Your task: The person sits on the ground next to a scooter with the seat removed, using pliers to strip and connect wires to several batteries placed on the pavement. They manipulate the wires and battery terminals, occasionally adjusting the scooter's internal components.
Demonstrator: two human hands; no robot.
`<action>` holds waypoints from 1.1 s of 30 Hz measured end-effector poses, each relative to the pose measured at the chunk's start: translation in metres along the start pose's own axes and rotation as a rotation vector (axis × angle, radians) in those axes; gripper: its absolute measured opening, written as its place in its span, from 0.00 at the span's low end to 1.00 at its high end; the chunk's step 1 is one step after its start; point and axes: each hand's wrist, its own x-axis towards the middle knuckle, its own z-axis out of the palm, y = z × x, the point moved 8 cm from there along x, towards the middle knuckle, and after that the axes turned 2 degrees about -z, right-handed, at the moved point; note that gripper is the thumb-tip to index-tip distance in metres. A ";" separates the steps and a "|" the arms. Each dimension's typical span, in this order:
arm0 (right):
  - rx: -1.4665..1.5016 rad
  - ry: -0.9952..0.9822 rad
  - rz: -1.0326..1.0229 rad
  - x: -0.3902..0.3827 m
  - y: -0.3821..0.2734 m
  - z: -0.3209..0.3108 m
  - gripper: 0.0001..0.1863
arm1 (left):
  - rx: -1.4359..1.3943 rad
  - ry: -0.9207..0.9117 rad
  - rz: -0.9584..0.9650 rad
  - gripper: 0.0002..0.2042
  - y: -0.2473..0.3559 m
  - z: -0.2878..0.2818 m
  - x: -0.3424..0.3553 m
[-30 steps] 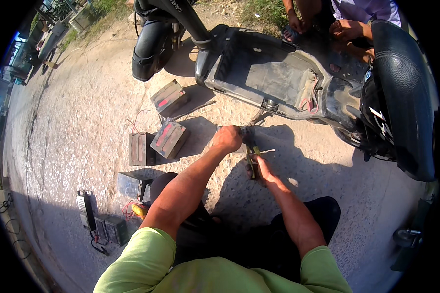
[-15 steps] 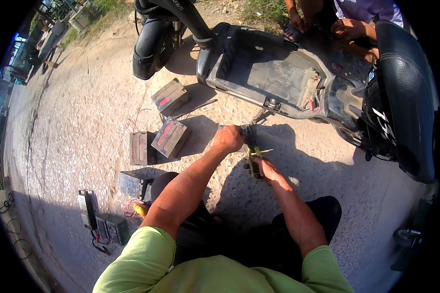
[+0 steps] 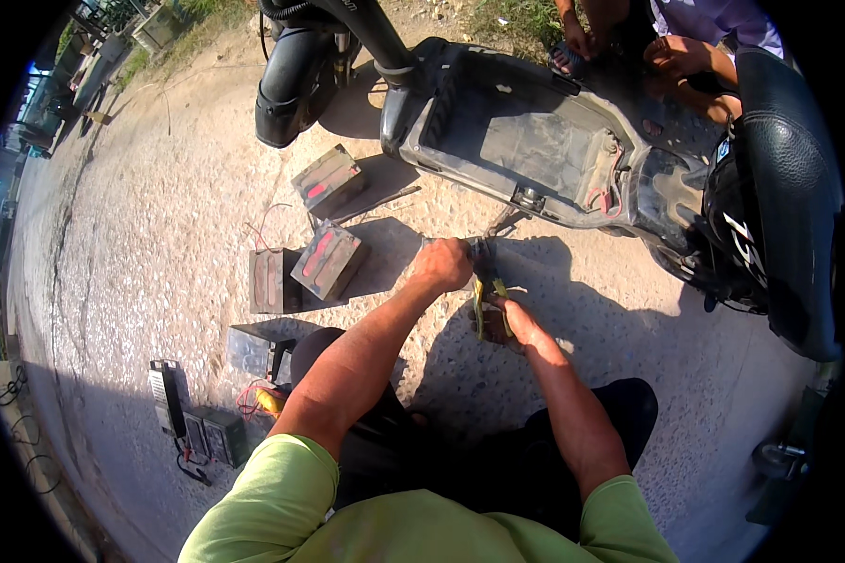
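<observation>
My left hand (image 3: pixel 444 264) is closed on a dark piece that I cannot make out, held low over the ground in front of me. Just right of it, my right hand (image 3: pixel 516 321) is wrapped round the yellow handles of a pair of pliers (image 3: pixel 480 310). The handles are spread apart, and the jaws point away from me into the dark piece beside my left fingers. Shadow hides what the jaws touch. To the left of my hands stand several block-shaped batteries (image 3: pixel 330 260) with reddish marks on top.
Ahead lies a black scooter with an open floor compartment (image 3: pixel 535 131) and a dark seat (image 3: pixel 789 188). A co-worker's hands (image 3: pixel 681 58) show beyond it. At lower left are a clear plastic box (image 3: pixel 251 351), a yellow-handled tool (image 3: pixel 271 402), and dark boxes with leads (image 3: pixel 222 437).
The plier handles have opened wider in my right hand. My left hand stays almost where it was, on the dark piece. The view has shifted slightly.
</observation>
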 end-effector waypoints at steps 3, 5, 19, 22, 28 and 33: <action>-0.020 0.052 -0.023 -0.004 -0.003 -0.001 0.18 | -0.005 0.009 0.025 0.14 -0.003 0.006 0.005; -0.017 0.049 -0.017 0.002 0.001 -0.005 0.17 | 0.019 0.137 0.079 0.11 -0.009 0.011 0.010; -0.040 -0.008 -0.083 0.005 0.001 -0.003 0.17 | 0.009 0.439 0.198 0.07 -0.027 0.012 0.016; -0.035 0.032 -0.079 0.000 0.003 -0.008 0.17 | -0.030 0.456 0.194 0.06 -0.008 -0.006 0.004; -0.122 0.152 -0.067 -0.010 -0.002 -0.002 0.16 | -0.040 0.505 0.188 0.06 -0.005 -0.019 -0.005; -0.155 0.115 -0.114 0.000 0.004 -0.007 0.17 | -0.033 0.566 0.223 0.05 -0.010 -0.009 -0.001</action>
